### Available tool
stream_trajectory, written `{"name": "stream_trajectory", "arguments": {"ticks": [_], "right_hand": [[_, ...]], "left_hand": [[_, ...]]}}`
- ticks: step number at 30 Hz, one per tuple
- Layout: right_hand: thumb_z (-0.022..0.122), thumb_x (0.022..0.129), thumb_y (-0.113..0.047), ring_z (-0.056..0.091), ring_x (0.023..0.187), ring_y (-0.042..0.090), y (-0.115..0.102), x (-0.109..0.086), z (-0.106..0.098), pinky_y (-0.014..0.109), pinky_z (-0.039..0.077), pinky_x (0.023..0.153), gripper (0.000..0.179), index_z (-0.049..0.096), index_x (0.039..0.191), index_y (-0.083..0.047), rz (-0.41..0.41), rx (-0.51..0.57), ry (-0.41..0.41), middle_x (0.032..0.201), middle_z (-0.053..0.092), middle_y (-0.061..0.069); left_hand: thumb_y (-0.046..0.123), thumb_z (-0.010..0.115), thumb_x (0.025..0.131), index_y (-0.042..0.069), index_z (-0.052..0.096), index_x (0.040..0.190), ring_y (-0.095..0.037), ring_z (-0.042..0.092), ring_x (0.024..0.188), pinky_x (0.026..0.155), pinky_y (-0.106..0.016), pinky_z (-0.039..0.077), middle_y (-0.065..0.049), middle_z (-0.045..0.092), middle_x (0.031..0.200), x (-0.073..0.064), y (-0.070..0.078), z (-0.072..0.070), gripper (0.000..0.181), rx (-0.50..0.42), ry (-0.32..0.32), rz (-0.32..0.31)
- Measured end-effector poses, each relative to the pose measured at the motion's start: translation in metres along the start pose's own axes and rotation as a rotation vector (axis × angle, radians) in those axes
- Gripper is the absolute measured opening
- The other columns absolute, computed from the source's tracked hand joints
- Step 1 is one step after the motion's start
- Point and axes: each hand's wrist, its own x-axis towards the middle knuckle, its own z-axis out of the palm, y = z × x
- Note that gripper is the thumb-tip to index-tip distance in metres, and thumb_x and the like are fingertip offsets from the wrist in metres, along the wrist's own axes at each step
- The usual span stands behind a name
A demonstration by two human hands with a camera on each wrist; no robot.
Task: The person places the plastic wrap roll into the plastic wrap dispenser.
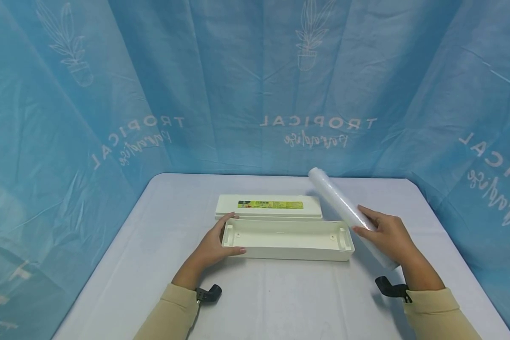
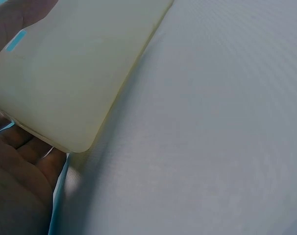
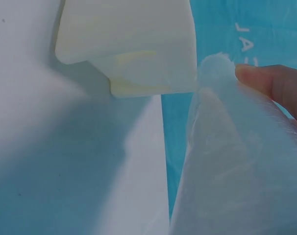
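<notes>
A long cream plastic box (image 1: 280, 253) stands open-topped on the table, its inside bare. My left hand (image 1: 213, 243) grips the box's left end, thumb on the front wall and fingers round the back corner. In the left wrist view, the box wall (image 2: 85, 63) lies between thumb and fingers. My right hand (image 1: 388, 233) holds a roll of clear plastic wrap (image 1: 337, 198) near its lower end, tilted with the far end up and left. The roll (image 3: 236, 161) is beside the box's right end in the right wrist view. Behind the box lies its matching lid (image 1: 225, 205) with a yellow-green label.
A white cloth covers the table (image 1: 272, 302). Blue printed curtain (image 1: 238, 85) hangs along the back and both sides. Each wrist wears a small black camera, such as the left wrist camera (image 1: 210, 293).
</notes>
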Motion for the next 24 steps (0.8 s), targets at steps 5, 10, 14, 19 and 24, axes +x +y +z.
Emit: {"name": "stream_trajectory", "arguments": {"ticks": [5, 10, 14, 19, 24], "right_hand": [[0.085, 0.093, -0.024, 0.067, 0.089, 0.034, -0.002, 0.002, -0.002, 0.045, 0.058, 0.067, 0.070, 0.055, 0.149, 0.003, -0.026, 0.009, -0.008, 0.130, 0.065, 0.032], [0.086, 0.092, -0.023, 0.067, 0.090, 0.034, -0.004, 0.004, -0.002, 0.046, 0.059, 0.069, 0.069, 0.056, 0.149, 0.003, -0.056, 0.027, -0.023, 0.129, 0.066, 0.031], [0.086, 0.092, -0.024, 0.067, 0.090, 0.033, -0.007, 0.005, -0.002, 0.045, 0.059, 0.069, 0.069, 0.056, 0.149, 0.003, -0.071, 0.050, -0.045, 0.129, 0.066, 0.030], [0.086, 0.092, -0.024, 0.067, 0.088, 0.031, -0.011, 0.007, -0.003, 0.043, 0.059, 0.069, 0.069, 0.057, 0.149, 0.003, -0.088, 0.072, -0.063, 0.127, 0.068, 0.029], [0.086, 0.092, -0.021, 0.066, 0.086, 0.028, -0.012, 0.009, -0.003, 0.040, 0.058, 0.067, 0.066, 0.059, 0.146, 0.004, -0.134, 0.073, -0.060, 0.123, 0.070, 0.028]], "left_hand": [[0.032, 0.099, 0.075, 0.023, 0.032, 0.166, -0.028, 0.060, 0.124, 0.101, -0.049, 0.051, -0.010, 0.044, 0.159, 0.000, -0.001, 0.000, 0.113, 0.004, -0.001, -0.002], [0.032, 0.099, 0.075, 0.024, 0.031, 0.166, -0.028, 0.059, 0.125, 0.102, -0.050, 0.051, -0.010, 0.043, 0.159, 0.000, 0.000, 0.000, 0.114, 0.001, -0.003, 0.001], [0.031, 0.099, 0.075, 0.023, 0.031, 0.166, -0.029, 0.058, 0.127, 0.103, -0.050, 0.051, -0.010, 0.041, 0.161, -0.001, 0.000, -0.001, 0.114, -0.009, -0.006, 0.000], [0.032, 0.099, 0.075, 0.022, 0.031, 0.167, -0.030, 0.057, 0.129, 0.104, -0.051, 0.050, -0.011, 0.041, 0.162, -0.001, 0.001, -0.001, 0.115, -0.001, -0.002, -0.006], [0.032, 0.099, 0.075, 0.021, 0.029, 0.167, -0.030, 0.056, 0.131, 0.105, -0.051, 0.049, -0.010, 0.041, 0.161, 0.000, 0.001, -0.001, 0.117, 0.007, -0.001, 0.002]]}}
